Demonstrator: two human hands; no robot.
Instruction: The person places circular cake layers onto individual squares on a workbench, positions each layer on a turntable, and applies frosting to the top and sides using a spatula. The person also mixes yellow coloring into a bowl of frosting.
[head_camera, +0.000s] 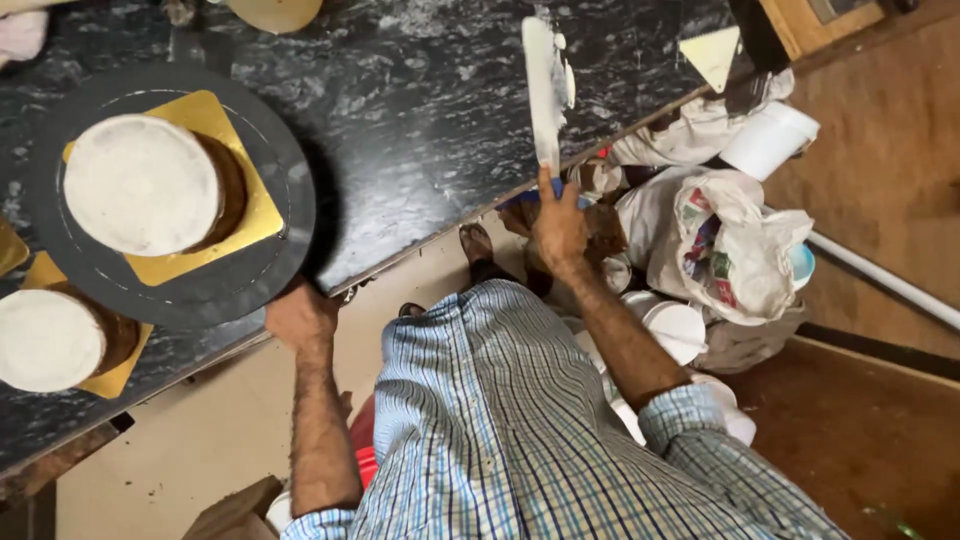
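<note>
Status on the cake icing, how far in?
Done: cake on the turntable has a white-iced top. In hand: right hand holds a cream-smeared spatula; left hand grips the turntable's edge. Left: that cake's brown side is bare, as is the second cake beside it.

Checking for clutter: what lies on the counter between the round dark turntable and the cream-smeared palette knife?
In the head view, only bare black marbled counter lies between the round dark turntable and the cream-smeared palette knife.
</note>
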